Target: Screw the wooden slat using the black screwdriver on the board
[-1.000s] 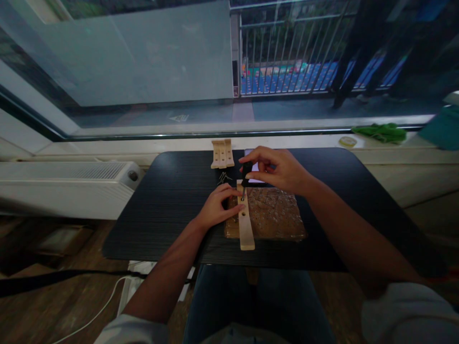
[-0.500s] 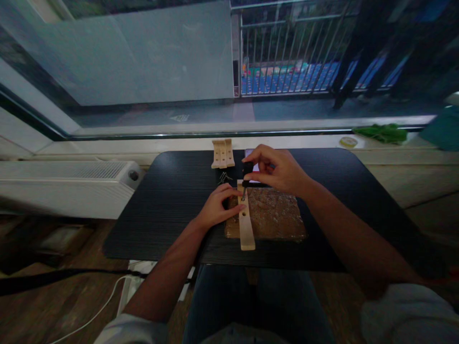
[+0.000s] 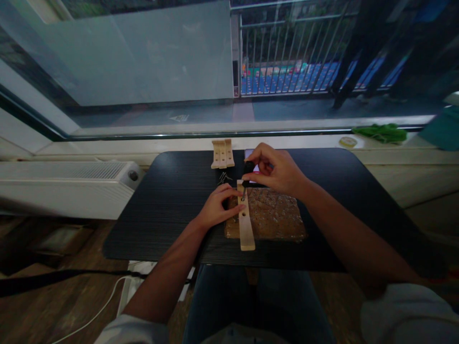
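A black-handled screwdriver (image 3: 248,168) is pinched between the thumb and fingers of my right hand (image 3: 274,168). It stands nearly upright, its tip at the upper hole of a pale wooden piece (image 3: 246,234) with flared ends. My left hand (image 3: 219,206) steadies that piece, index finger and thumb pressed on it around the hole. Beneath lies a brown slab (image 3: 276,215) in what looks like clear wrap. Whether a screw sits under the tip is too small to tell. Several small screws (image 3: 224,177) lie beyond my left hand.
Similar wooden pieces (image 3: 223,154) stand side by side at the back edge of the black table (image 3: 161,200). A lit phone (image 3: 256,177) lies partly behind my right hand. On the sill are a tape roll (image 3: 347,142) and a green bundle (image 3: 382,133). A white radiator (image 3: 71,188) is at left.
My right hand's fingers and the screwdriver handle have shifted very slightly, the handle tilting a little. My left hand and the wooden piece stay where they were.
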A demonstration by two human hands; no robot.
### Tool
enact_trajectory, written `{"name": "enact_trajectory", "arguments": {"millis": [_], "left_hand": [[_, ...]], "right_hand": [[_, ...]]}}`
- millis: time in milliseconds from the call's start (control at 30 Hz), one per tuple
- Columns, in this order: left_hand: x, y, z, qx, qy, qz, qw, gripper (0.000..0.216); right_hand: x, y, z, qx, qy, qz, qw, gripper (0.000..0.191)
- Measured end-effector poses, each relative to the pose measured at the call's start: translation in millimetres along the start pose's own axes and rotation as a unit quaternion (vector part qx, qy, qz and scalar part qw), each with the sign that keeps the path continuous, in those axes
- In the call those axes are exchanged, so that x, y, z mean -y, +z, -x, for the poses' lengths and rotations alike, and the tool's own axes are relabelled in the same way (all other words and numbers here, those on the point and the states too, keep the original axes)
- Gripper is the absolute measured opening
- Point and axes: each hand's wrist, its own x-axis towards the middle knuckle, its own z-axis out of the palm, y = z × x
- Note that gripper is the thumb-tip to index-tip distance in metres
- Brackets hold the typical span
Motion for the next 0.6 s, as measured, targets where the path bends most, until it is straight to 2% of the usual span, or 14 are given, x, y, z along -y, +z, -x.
{"name": "enact_trajectory", "arguments": {"millis": [167, 400, 600], "left_hand": [[-0.2, 0.1, -0.2, -0.003, 0.006, 0.004, 1.000, 0.027], [-0.2, -0.6, -0.2, -0.001, 0.010, -0.002, 1.000, 0.027], [0.4, -0.1, 0.0, 0.001, 0.005, -0.005, 1.000, 0.028]], "right_hand": [[-0.9, 1.5, 0.7, -0.003, 0.000, 0.011, 1.000, 0.031], [-2.4, 2.5, 0.9, -0.010, -0.053, 0.025, 0.998, 0.026], [4.1, -7.1, 0.9, 0.047, -0.046, 0.036, 0.997, 0.024]]}}
